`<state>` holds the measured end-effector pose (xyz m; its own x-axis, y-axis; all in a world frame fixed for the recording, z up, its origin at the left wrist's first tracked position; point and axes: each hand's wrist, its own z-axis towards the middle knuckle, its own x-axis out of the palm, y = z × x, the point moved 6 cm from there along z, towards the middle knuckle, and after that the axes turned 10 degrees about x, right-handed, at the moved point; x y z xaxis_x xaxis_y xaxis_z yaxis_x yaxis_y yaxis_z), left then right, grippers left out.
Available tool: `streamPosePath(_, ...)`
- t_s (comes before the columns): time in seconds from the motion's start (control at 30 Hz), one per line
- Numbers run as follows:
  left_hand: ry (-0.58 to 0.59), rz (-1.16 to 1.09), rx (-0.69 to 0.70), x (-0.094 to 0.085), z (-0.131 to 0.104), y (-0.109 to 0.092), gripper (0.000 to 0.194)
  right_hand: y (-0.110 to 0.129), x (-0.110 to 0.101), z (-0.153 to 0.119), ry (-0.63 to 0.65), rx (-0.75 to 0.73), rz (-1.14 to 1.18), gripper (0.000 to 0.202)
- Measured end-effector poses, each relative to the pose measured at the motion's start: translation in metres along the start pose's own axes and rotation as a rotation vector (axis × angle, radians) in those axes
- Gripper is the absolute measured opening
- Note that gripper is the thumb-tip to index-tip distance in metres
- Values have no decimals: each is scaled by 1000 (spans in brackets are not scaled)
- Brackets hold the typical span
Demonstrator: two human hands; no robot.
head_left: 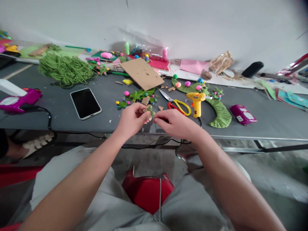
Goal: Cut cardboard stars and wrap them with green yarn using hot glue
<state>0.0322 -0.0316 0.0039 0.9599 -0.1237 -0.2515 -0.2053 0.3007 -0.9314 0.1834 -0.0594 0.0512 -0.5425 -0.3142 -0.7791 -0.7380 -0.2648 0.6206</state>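
Note:
Close above the table's front edge, my left hand [132, 121] pinches a small green-and-tan craft piece [150, 112], partly covered by the fingers. My right hand [172, 122] is just right of that piece, fingertips pressed together; whatever lies between them is too small to make out. Behind the hands are green leafy decorations [138, 95] with colored pom-poms. Scissors [176, 104] with red and yellow handles lie beyond my right hand. A yellow glue gun [196, 102] rests beside a green yarn-wrapped ring [220, 114] with pom-poms on it.
A phone [86, 103] and a heap of green yarn [64, 68] lie on the left. Brown cardboard [143, 73] is at the back middle. Purple boxes [243, 114] sit at both sides. A black cable [72, 132] runs along the front edge. Someone's foot [38, 144] shows lower left.

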Motion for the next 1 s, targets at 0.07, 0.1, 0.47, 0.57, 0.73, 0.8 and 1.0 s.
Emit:
streamPosePath(0.07, -53, -78, -18, -3, 1, 0, 19, -3, 4, -4, 4, 5, -14, 25)
streamPosePath(0.1, -72, -107, -28, -4, 2, 0, 20, -4, 6, -6, 5, 8, -12, 26)
streamPosePath(0.47, -122, -235, -103, 0, 3, 7, 25, -14, 10, -10, 20, 1, 66, 28)
streamPosePath(0.57, -156, -329, -147, 0, 3, 11, 26, -18, 20, -7, 14, 35, -4, 27)
streamPosePath(0.73, -155, -495, -227, 1, 2, 10, 28, -28, 24, 2, 34, 21, 56, 30)
streamPosePath(0.8, -108, -538, -244, 2, 2, 7, 28, -34, 20, 6, 42, 7, 123, 30)
streamPosePath(1.0, 106, -377, -205, 4, -1, -1, 24, -53, 1, 22, 66, 102, 254, 31)
